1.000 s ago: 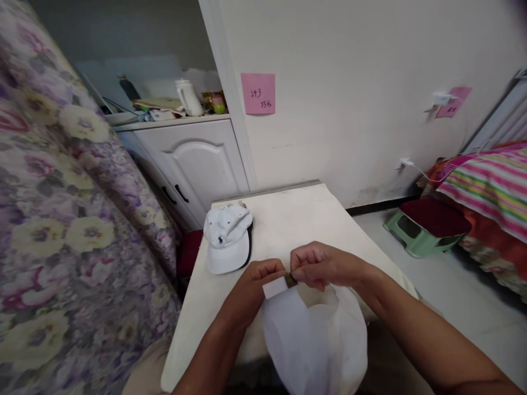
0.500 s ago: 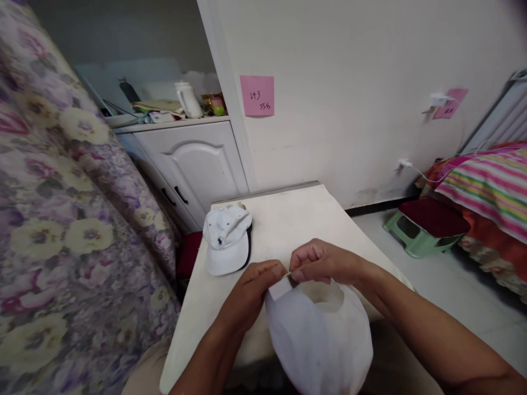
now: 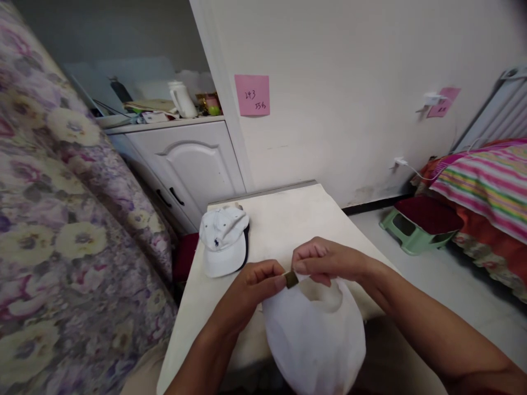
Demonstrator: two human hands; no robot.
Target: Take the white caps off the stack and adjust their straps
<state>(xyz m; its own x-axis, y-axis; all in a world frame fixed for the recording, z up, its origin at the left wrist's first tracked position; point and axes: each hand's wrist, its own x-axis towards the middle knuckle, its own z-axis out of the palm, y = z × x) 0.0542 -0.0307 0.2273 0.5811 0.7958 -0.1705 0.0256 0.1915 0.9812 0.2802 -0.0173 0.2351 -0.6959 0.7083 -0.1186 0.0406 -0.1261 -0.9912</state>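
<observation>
A white baseball cap (image 3: 313, 340) hangs over the near edge of the table, its half-round back opening turned up towards me. At that opening a small brass-coloured buckle (image 3: 291, 280) sits on the strap. My left hand (image 3: 261, 282) pinches the strap just left of the buckle, thumb on top. My right hand (image 3: 325, 260) grips the strap on the buckle's other side, fingers curled; some fingertips are hidden behind the cap. A second white cap (image 3: 224, 238) with a small dark logo and dark brim edge lies on the table, beyond my left hand.
The cream-topped table (image 3: 284, 219) stands against the wall. A flowered curtain (image 3: 74, 219) hangs at the left, beside a white cabinet (image 3: 193, 170) bearing a white jug (image 3: 183, 100). On the right are a green stool (image 3: 411, 233) with a dark red top and a striped bed cover (image 3: 489, 175).
The brass buckle, mostly covered before, now shows between my hands. A pale strap flap near my left thumb is no longer visible. The view has shifted slightly.
</observation>
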